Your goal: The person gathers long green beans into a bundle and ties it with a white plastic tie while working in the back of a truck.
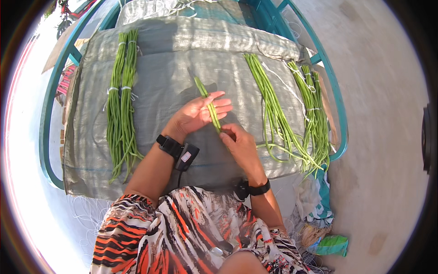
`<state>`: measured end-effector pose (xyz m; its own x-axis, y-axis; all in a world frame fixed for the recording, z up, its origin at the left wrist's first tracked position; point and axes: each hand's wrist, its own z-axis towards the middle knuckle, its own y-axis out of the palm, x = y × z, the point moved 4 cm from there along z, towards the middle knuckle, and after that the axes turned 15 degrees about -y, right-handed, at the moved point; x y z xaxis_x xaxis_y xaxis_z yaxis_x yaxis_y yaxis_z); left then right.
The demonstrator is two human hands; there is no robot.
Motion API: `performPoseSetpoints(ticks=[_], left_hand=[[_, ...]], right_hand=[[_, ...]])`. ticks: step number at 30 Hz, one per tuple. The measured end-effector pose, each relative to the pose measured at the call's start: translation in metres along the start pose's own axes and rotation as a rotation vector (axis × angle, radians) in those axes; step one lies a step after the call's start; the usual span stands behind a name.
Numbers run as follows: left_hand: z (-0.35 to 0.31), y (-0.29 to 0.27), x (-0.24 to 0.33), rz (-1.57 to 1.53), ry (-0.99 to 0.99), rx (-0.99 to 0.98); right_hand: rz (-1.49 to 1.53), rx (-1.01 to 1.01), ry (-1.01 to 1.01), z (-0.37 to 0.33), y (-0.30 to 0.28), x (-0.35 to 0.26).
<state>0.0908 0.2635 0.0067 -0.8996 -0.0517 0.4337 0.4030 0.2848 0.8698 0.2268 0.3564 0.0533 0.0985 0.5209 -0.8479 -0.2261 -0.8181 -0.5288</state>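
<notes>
A few green long beans (213,114) lie slantwise over the palm of my left hand (189,116), which faces up. Its thumb rests across them and holds them, while the other fingers stretch out to the right. Lower down, the thumb and fingers of my right hand (242,145) pinch the same beans near their lower part. To the right is a loose pile of long beans (269,96), with a white strip (283,82) beside it. Tied bundles of long beans (312,107) lie at the far right. Two more tied bundles (121,105) lie side by side at the left.
A grey woven sheet (178,68) covers the work surface, set inside a teal metal frame (335,91). White strips (159,5) lie at the back. Cloths and a green packet (333,245) are low at the right.
</notes>
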Motion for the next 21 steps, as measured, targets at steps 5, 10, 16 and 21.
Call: performPoseSetpoints(ticks=[5, 10, 16, 21], left_hand=[[0.006, 0.005, -0.004, 0.059, -0.012, -0.035], [0.003, -0.002, 0.001, 0.1, 0.108, 0.055], [0.008, 0.006, -0.002, 0.195, 0.156, 0.01], [0.004, 0.012, -0.001, 0.199, 0.2, 0.094]], right_hand=[[0.061, -0.01, 0.065, 0.001, -0.002, 0.026], [0.128, 0.134, 0.084, 0.01, -0.008, 0.02], [-0.061, 0.071, -0.039, 0.013, 0.003, 0.013], [0.114, 0.091, 0.06, 0.018, -0.003, 0.021]])
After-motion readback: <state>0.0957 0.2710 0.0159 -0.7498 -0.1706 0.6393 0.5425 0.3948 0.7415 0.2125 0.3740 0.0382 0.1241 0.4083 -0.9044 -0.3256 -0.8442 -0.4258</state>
